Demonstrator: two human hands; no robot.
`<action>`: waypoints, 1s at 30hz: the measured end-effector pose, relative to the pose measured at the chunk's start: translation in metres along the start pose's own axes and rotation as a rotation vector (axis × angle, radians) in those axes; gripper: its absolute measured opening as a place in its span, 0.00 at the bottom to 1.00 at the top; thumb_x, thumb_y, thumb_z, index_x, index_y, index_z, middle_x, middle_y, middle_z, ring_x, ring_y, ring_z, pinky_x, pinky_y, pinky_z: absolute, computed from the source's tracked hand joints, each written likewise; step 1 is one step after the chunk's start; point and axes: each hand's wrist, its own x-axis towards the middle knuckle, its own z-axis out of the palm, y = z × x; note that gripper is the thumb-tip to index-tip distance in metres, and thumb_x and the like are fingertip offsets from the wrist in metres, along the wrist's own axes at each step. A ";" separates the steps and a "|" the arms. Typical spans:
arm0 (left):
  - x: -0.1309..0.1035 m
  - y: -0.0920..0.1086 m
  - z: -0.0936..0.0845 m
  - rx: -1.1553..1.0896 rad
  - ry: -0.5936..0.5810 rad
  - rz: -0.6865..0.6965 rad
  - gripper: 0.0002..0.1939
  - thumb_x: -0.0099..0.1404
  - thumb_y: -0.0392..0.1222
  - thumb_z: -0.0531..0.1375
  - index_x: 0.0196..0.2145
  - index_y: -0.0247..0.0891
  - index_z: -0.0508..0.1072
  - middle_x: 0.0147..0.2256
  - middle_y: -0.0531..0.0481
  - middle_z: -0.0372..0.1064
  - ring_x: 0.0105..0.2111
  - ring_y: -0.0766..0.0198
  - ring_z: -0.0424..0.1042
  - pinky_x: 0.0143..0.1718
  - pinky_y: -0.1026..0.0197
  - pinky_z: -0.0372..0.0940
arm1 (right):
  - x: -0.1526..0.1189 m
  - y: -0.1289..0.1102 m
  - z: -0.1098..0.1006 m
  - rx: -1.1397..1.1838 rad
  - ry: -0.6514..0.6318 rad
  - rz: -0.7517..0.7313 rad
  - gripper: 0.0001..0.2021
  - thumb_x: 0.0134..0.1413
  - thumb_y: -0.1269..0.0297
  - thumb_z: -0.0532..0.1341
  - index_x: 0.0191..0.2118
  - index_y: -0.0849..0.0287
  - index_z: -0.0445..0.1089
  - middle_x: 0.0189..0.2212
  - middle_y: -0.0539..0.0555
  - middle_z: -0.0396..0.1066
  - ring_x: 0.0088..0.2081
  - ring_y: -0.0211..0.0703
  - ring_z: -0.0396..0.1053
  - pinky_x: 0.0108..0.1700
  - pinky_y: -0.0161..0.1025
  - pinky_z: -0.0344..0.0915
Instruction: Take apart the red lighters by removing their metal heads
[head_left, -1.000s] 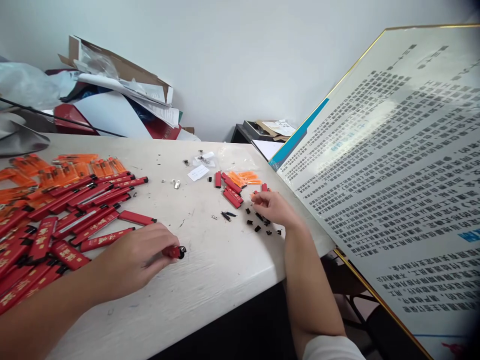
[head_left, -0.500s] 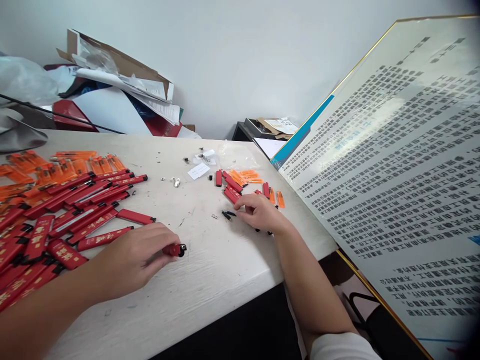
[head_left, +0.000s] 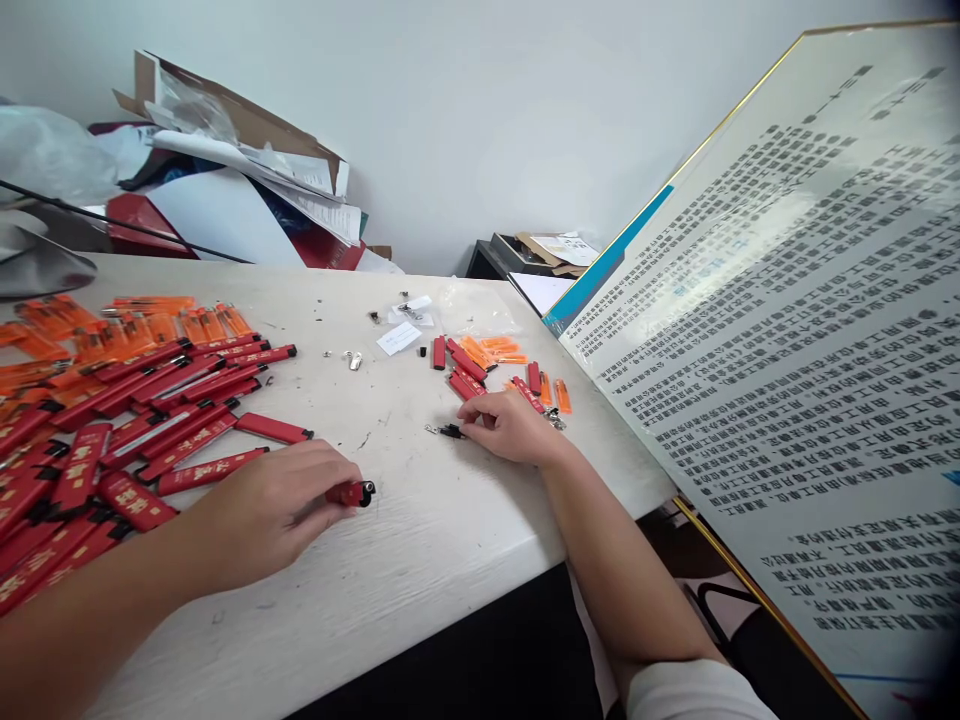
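Note:
My left hand [head_left: 277,510] is closed round a red lighter [head_left: 351,493], whose black and metal end points right, low over the white table [head_left: 420,540]. Farther right, my right hand [head_left: 506,425] rests at some small black parts [head_left: 451,431], its fingers bent together at them; whether it grips one is hidden. Red lighter bodies [head_left: 466,360] and orange ones [head_left: 491,348] lie just behind that hand. A large heap of red lighters [head_left: 180,425] spreads left of my left hand, with orange lighters [head_left: 135,335] behind it.
Small metal pieces [head_left: 353,359] and a white paper label [head_left: 398,338] lie mid-table. Papers and an open carton [head_left: 247,125] are piled at the back left. A large framed board [head_left: 750,300] leans along the right side. A dark box [head_left: 517,256] stands behind the table.
My right hand has shifted slightly left and down over the black parts, uncovering metal pieces and a red lighter behind it. My left hand still holds the red lighter, almost unmoved.

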 end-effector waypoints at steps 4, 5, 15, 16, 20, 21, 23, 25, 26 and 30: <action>-0.001 0.001 -0.001 -0.010 -0.003 -0.002 0.06 0.69 0.41 0.52 0.35 0.41 0.67 0.33 0.52 0.69 0.35 0.64 0.68 0.35 0.62 0.61 | -0.001 0.000 -0.001 0.017 0.007 0.019 0.08 0.56 0.68 0.60 0.39 0.56 0.75 0.31 0.50 0.76 0.28 0.35 0.67 0.33 0.34 0.62; -0.001 0.001 -0.001 -0.016 0.001 -0.001 0.06 0.69 0.41 0.52 0.35 0.41 0.68 0.33 0.52 0.69 0.35 0.64 0.68 0.35 0.62 0.61 | -0.001 0.000 -0.002 0.016 0.006 0.024 0.08 0.56 0.68 0.59 0.39 0.56 0.75 0.32 0.50 0.77 0.28 0.35 0.68 0.33 0.34 0.62; -0.001 0.000 -0.001 -0.011 -0.003 0.010 0.07 0.69 0.41 0.52 0.35 0.41 0.68 0.33 0.52 0.69 0.35 0.64 0.68 0.35 0.61 0.62 | -0.002 0.001 -0.003 0.039 -0.034 -0.026 0.08 0.52 0.72 0.60 0.38 0.57 0.75 0.29 0.49 0.75 0.26 0.33 0.65 0.32 0.33 0.62; -0.001 0.001 -0.001 -0.011 0.000 0.010 0.07 0.69 0.41 0.52 0.35 0.41 0.68 0.33 0.52 0.69 0.35 0.64 0.68 0.35 0.61 0.62 | -0.002 0.001 -0.003 0.037 -0.031 -0.027 0.09 0.52 0.72 0.60 0.37 0.57 0.75 0.29 0.49 0.75 0.26 0.34 0.66 0.32 0.33 0.62; 0.000 0.003 -0.003 -0.016 0.007 0.002 0.07 0.69 0.41 0.53 0.34 0.41 0.68 0.32 0.52 0.70 0.34 0.63 0.69 0.34 0.62 0.62 | -0.001 -0.001 -0.002 0.025 -0.023 -0.023 0.09 0.53 0.72 0.60 0.37 0.56 0.75 0.30 0.50 0.75 0.27 0.34 0.66 0.33 0.33 0.63; 0.000 0.003 -0.003 -0.017 0.007 -0.001 0.07 0.69 0.41 0.53 0.34 0.41 0.68 0.32 0.52 0.70 0.34 0.63 0.69 0.34 0.62 0.62 | 0.000 -0.001 -0.002 0.025 -0.024 -0.023 0.09 0.53 0.72 0.60 0.37 0.57 0.75 0.30 0.50 0.75 0.27 0.34 0.66 0.33 0.33 0.63; 0.001 0.003 -0.003 -0.016 0.008 -0.006 0.07 0.68 0.41 0.53 0.34 0.41 0.68 0.32 0.52 0.70 0.34 0.64 0.69 0.34 0.62 0.62 | 0.000 -0.001 -0.002 0.027 -0.029 -0.022 0.08 0.53 0.72 0.60 0.37 0.57 0.75 0.29 0.50 0.75 0.27 0.34 0.66 0.32 0.33 0.62; 0.001 0.002 -0.002 -0.012 0.004 -0.008 0.07 0.69 0.41 0.53 0.34 0.41 0.68 0.32 0.52 0.70 0.34 0.63 0.69 0.34 0.62 0.62 | 0.000 -0.001 -0.002 0.028 -0.028 -0.022 0.08 0.53 0.72 0.60 0.37 0.57 0.75 0.29 0.50 0.75 0.26 0.34 0.66 0.32 0.33 0.62; 0.001 0.002 -0.002 -0.010 0.002 -0.009 0.07 0.69 0.42 0.52 0.34 0.41 0.68 0.32 0.52 0.70 0.34 0.64 0.69 0.34 0.62 0.62 | 0.000 -0.001 -0.001 0.026 -0.025 -0.024 0.08 0.53 0.72 0.60 0.37 0.57 0.75 0.29 0.50 0.75 0.27 0.34 0.66 0.32 0.33 0.62; 0.000 0.002 -0.001 -0.013 -0.006 -0.008 0.07 0.69 0.42 0.52 0.34 0.41 0.68 0.33 0.52 0.70 0.34 0.63 0.69 0.34 0.62 0.62 | 0.001 -0.002 0.000 0.023 -0.024 -0.030 0.07 0.53 0.71 0.60 0.37 0.57 0.75 0.30 0.50 0.75 0.28 0.35 0.68 0.33 0.33 0.63</action>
